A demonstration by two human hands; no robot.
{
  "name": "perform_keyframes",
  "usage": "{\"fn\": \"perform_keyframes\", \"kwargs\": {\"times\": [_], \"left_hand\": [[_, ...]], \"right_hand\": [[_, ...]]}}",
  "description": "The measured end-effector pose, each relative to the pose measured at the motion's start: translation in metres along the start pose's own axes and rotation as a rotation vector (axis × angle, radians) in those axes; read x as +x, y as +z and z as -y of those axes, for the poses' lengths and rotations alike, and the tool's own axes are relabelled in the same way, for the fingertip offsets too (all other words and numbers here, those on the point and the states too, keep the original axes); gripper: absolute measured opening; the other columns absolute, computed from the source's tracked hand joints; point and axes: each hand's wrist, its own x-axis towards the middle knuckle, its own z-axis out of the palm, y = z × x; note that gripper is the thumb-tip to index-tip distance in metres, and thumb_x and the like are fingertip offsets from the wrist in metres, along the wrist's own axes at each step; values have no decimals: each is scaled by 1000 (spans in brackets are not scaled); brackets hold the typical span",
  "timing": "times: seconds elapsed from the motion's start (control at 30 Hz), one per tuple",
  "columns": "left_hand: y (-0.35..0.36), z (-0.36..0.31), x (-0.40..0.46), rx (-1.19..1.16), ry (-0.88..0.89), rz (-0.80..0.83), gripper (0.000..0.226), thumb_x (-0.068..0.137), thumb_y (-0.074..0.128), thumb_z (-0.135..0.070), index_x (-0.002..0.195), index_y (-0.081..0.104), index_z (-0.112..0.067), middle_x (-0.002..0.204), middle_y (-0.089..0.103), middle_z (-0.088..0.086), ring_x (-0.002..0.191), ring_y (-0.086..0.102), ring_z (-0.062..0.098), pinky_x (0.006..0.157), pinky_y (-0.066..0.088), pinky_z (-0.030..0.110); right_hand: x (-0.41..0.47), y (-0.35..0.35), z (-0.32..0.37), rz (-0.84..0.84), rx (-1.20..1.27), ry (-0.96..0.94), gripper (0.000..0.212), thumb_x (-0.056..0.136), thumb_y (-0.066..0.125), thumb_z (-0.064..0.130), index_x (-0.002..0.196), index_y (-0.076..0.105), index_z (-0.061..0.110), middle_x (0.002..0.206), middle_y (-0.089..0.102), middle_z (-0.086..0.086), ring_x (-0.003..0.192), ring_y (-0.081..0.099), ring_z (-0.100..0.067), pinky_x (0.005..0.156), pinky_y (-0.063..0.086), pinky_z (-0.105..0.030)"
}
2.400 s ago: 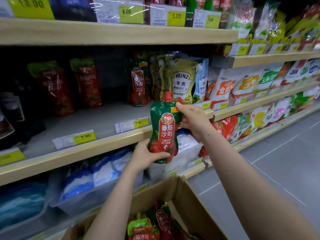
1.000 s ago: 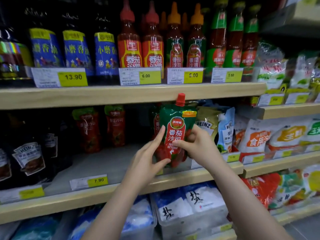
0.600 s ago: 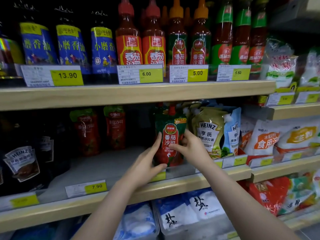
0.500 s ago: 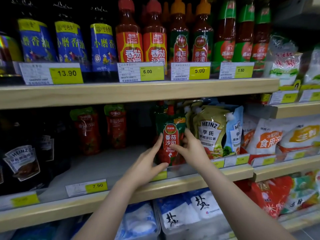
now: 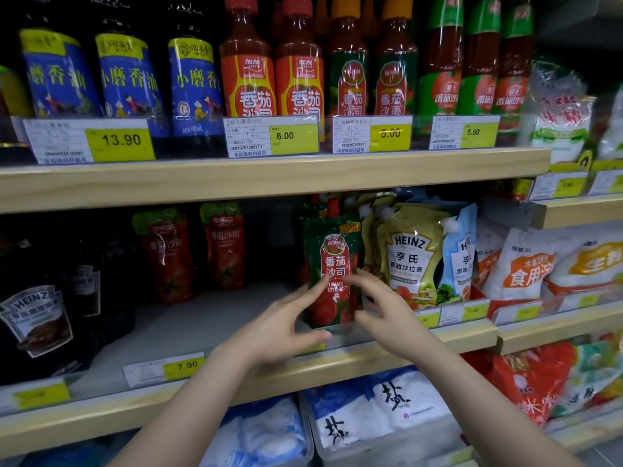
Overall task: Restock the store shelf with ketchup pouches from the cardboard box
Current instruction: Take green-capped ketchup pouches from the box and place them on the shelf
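A green and red ketchup pouch (image 5: 332, 264) with a red cap stands upright at the front of the middle shelf (image 5: 175, 332), beside yellow Heinz pouches (image 5: 409, 254). My left hand (image 5: 286, 321) hovers just in front of its lower left with fingers spread and relaxed. My right hand (image 5: 381, 305) is in front of its lower right, fingers loosely bent, holding nothing. Neither hand grips the pouch. Two more red ketchup pouches (image 5: 195, 251) stand further back on the left. The cardboard box is out of view.
Sauce bottles (image 5: 273, 62) and price tags line the upper shelf (image 5: 269, 176). Dark Heinz pouches (image 5: 37, 315) stand at the left. White and orange bags (image 5: 526, 264) fill the right shelf. Bags of salt (image 5: 371, 409) lie in bins below.
The pouch was carried up from the box and set on the middle shelf. Both hands have now let go of it and drawn back slightly.
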Motion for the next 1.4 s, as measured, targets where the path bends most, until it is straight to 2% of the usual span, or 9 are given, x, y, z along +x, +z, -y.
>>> {"fn": "perform_keyframes", "kwargs": {"times": [0.23,0.4,0.53,0.7,0.8,0.9,1.07,1.2,1.4], "left_hand": [[-7,14,-5,88,-14,123,68,80,53,-65,129,5,-73,158,5,-8,143,9,8,116,15,28],[-14,21,5,220,-28,145,63,85,50,-60,135,10,-65,157,4,-9,144,11,11,117,10,28],[-21,23,15,277,-59,175,74,78,50,-70,140,12,-56,158,4,-5,145,4,13,115,6,29],[-15,22,19,-67,-114,-31,56,80,52,-64,133,39,-50,152,23,-13,139,23,9,110,19,27],[-9,22,24,-304,-142,-340,29,85,66,-28,110,52,-33,129,53,-6,100,65,12,81,56,35],[-4,22,35,-317,-246,-444,38,82,70,-16,113,50,-24,107,59,-1,64,69,14,49,57,34],[8,25,56,-213,-274,-425,42,78,73,-16,116,57,-14,101,64,10,80,66,22,69,58,36],[4,32,65,-79,-232,-471,27,78,74,-19,101,61,-16,87,59,-2,77,54,7,58,35,7],[6,37,74,-108,-274,-469,36,79,73,-20,112,61,-14,100,65,6,88,58,14,71,40,20]], "right_hand": [[0,-5,1,38,108,38,50,85,42,-8,116,60,26,137,32,8,125,32,-2,104,30,-17],[10,-4,-6,21,21,41,44,85,43,-7,112,65,20,141,34,3,124,35,-5,97,32,-6],[28,0,-6,10,-78,72,40,84,43,-5,110,66,15,147,32,-2,131,36,-19,100,36,-18],[34,3,-2,20,-28,96,43,83,47,-2,119,59,21,143,32,-4,132,33,-19,103,36,-20],[28,1,-5,-19,85,94,44,87,53,8,124,51,31,134,36,0,124,40,-15,91,36,-11],[29,-1,-5,-6,114,124,39,88,57,15,123,50,32,130,38,-2,116,49,-17,88,45,-19],[36,5,-3,42,93,120,34,90,55,13,122,53,24,132,39,-4,106,58,-19,86,52,-24],[44,4,-6,52,156,161,36,91,53,11,125,51,22,134,42,-7,108,60,-20,93,51,-32],[53,5,-8,62,233,193,40,91,50,6,127,49,23,134,47,-11,107,60,-20,97,49,-36]]}}
